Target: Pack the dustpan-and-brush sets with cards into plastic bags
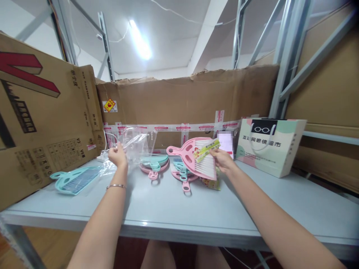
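Presently, left hand (118,154): its grip is pinching a clear plastic bag (137,144), which is bunching up above the left part of the worktop (168,211); a bracelet (116,185) is circling the wrist.
Right hand (223,160): its grip is clasping a pink dustpan set (188,154) by the bristle side, together with a yellow-green strip (207,149) that is crossing the white bristles.
Pink dustpan set: it is slanting, its handle is pointing left, and it is partly hiding the right-hand stack (184,173) of pink and turquoise pieces.
Middle stack (154,163): turquoise is lying over pink, between the bag and the right-hand stack.
Patterned packets (213,184): they are lying just beside the right-hand stack.
Turquoise dustpan set (74,181): it is lying at the worktop's left, near the large carton (42,123).
Printed gift box (267,149): it is standing upright at the right.
Brown cardboard (179,101): it is walling off the back.
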`<state>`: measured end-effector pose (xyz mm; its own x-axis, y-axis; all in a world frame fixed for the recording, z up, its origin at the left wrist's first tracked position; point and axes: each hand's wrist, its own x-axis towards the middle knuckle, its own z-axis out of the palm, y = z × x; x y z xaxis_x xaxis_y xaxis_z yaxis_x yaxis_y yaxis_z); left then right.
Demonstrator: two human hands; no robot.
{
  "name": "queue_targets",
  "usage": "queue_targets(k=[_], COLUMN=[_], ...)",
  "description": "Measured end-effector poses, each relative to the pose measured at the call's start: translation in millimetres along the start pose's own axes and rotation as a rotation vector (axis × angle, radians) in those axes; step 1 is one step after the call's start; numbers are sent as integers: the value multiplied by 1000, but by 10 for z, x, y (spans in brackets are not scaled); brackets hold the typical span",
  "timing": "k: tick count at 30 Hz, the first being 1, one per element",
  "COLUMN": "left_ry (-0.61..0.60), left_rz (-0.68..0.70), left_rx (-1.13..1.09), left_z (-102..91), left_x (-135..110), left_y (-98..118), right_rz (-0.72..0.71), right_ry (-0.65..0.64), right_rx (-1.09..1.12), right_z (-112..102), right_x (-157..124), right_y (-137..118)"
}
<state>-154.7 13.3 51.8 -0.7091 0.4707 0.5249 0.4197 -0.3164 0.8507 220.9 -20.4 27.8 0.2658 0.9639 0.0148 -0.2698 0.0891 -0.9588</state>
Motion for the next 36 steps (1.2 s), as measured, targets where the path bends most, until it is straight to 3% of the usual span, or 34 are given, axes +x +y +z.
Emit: queue_targets(k=[3,6,8,11,13,15,17,22,23,25,27,29,31,32,34,36], left_ry=[96,-26,-336,-1049,-1251,-1268,-1232,-1123,-1116,-1121,-1146,-1192,-1236,-1233,-1136,-970], left_rz=[1,253,321,135,-14,-102,-134,-121,-106,-75,-44,3,99,152,222,206], left_rx=[203,283,94,-345,-546,-662,-716,-744,-735,-713,-702,-698,-677,-673,-710,-807], left_z=[-121,-66,31,159,199,208,209,228,225,206,175,147,130,124,105,67], left_x=[8,-281,-556,-938,-1107,-1192,-1213,-1174,-1173,-1191,-1231,-1264,-1245,-1205,-1059,-862], left_y=[12,256,460,674,732,746,742,724,725,741,778,827,864,871,854,807], right_rz=[-3,-1,-3,0,19,40,34,-61,-152,-480,-864,-1085,-1159,-1175,-1190,-1186], right_ry=[20,-21,-62,-159,-236,-268,-218,66,140,203,48,-215,-339,-326,-195,-8], right_rx=[18,37,52,88,111,90,6,-129,-161,-314,-579,-814,-929,-938,-855,-705], right_z=[-92,-53,12,130,207,267,290,193,183,217,322,451,539,554,521,430], right_x=[80,76,29,-86,-163,-211,-215,-161,-180,-269,-402,-529,-600,-608,-579,-517], right_y=[-17,3,12,18,28,43,54,0,-23,-59,-67,-52,-42,-48,-89,-156])
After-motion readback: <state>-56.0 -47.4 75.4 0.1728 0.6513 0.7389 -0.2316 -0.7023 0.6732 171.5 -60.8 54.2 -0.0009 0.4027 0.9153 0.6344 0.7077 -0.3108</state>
